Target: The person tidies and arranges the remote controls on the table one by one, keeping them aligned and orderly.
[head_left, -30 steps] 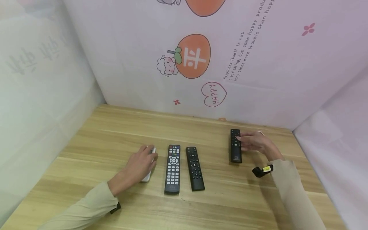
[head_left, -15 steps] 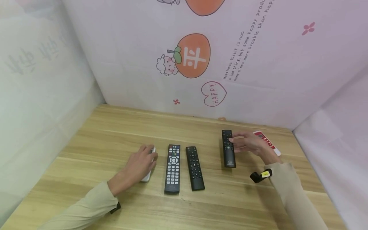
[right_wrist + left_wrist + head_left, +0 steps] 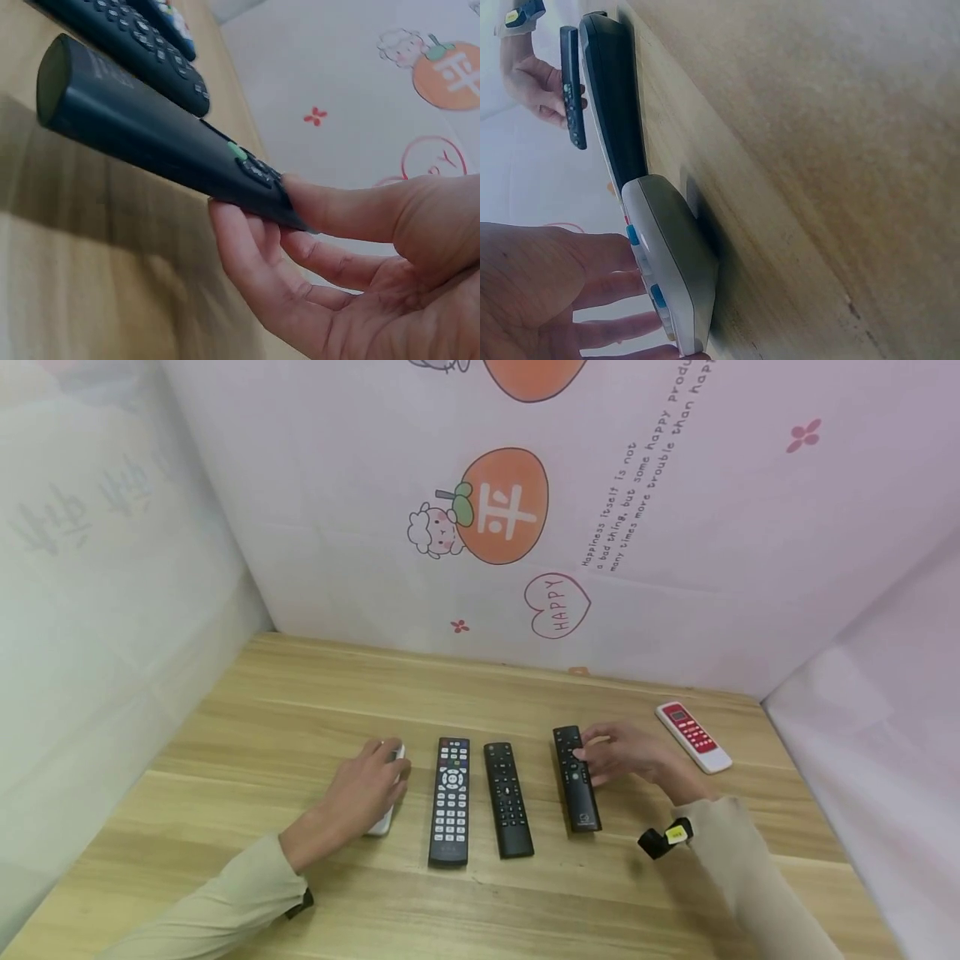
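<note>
My right hand holds a black remote control above the table, right of the other remotes. In the right wrist view, the thumb is on its button side and fingers support it from beneath. My left hand lies over a white remote control with blue buttons, its fingers bent across it; most of that remote is hidden from the head view. Between the hands, a black remote with white buttons and a slimmer black remote lie side by side on the table.
At the back right of the wooden table lies a white remote with a red face. A printed cloth wall stands along the back edge, with pale cloth on both sides.
My right hand has carried the black remote left and nearer the front, uncovering the red-faced remote. My left hand stays in place over the white remote.
</note>
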The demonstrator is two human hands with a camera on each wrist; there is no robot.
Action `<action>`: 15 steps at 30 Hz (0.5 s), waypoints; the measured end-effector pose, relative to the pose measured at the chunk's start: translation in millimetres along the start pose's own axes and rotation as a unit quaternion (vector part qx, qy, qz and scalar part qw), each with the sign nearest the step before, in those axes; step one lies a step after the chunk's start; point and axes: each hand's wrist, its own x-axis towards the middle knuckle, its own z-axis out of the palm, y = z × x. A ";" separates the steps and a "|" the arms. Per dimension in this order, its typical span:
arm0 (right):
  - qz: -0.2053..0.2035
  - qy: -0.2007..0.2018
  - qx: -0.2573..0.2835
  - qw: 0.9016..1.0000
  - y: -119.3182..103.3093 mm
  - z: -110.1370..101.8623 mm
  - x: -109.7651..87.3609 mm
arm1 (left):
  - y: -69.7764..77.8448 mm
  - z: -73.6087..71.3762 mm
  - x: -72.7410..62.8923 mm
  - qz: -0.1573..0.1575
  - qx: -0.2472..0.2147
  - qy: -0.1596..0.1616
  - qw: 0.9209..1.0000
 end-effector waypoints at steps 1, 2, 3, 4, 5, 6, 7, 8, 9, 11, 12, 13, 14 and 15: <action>0.001 -0.005 -0.001 1.000 -0.4 3.1 0.6 | -0.1 0.0 0.0 0.001 0.000 0.000 1.000; 0.000 -0.008 -0.002 1.000 -1.0 6.1 1.0 | -0.3 0.1 -0.1 0.001 0.000 0.000 1.000; -0.001 -0.011 -0.004 1.000 -1.5 8.9 1.6 | -0.4 0.2 -0.3 0.001 0.000 0.000 1.000; -0.003 -0.014 -0.006 1.000 -1.9 11.5 2.2 | -0.5 0.2 -0.5 0.002 0.000 0.001 1.000; -0.002 -0.013 -0.008 1.000 -2.1 14.1 3.0 | -0.5 0.3 -0.7 0.002 0.000 0.001 1.000; 0.000 -0.011 -0.010 1.000 -2.0 16.1 4.0 | -0.6 0.3 -0.9 0.003 -0.001 0.001 1.000; 0.000 -0.010 -0.015 1.000 -2.0 17.8 4.7 | -0.5 0.3 -1.1 0.003 -0.002 0.001 1.000; 0.003 -0.006 -0.018 1.000 -2.1 19.4 5.1 | -0.3 0.1 -1.2 0.004 -0.003 0.001 1.000; 0.008 0.001 -0.024 1.000 -2.1 20.9 5.5 | -0.2 -0.2 -1.2 0.004 -0.004 0.001 1.000; 0.016 0.018 -0.043 0.999 -2.2 23.7 6.1 | 0.0 -0.5 -1.2 0.004 -0.005 0.001 1.000; 0.022 0.027 -0.051 0.998 -2.7 25.2 6.3 | 0.1 -0.7 -1.1 0.004 -0.004 0.001 1.000; 0.025 0.034 -0.062 0.997 -2.9 26.6 6.3 | 0.2 -0.6 -1.0 0.003 -0.005 0.001 1.000; 0.031 0.043 -0.068 0.996 -3.3 28.0 6.3 | 0.2 -0.4 -0.9 0.003 -0.004 0.001 1.000; 0.034 0.049 -0.079 0.995 -3.7 29.1 6.2 | 0.2 -0.2 -0.8 0.002 -0.004 0.000 1.000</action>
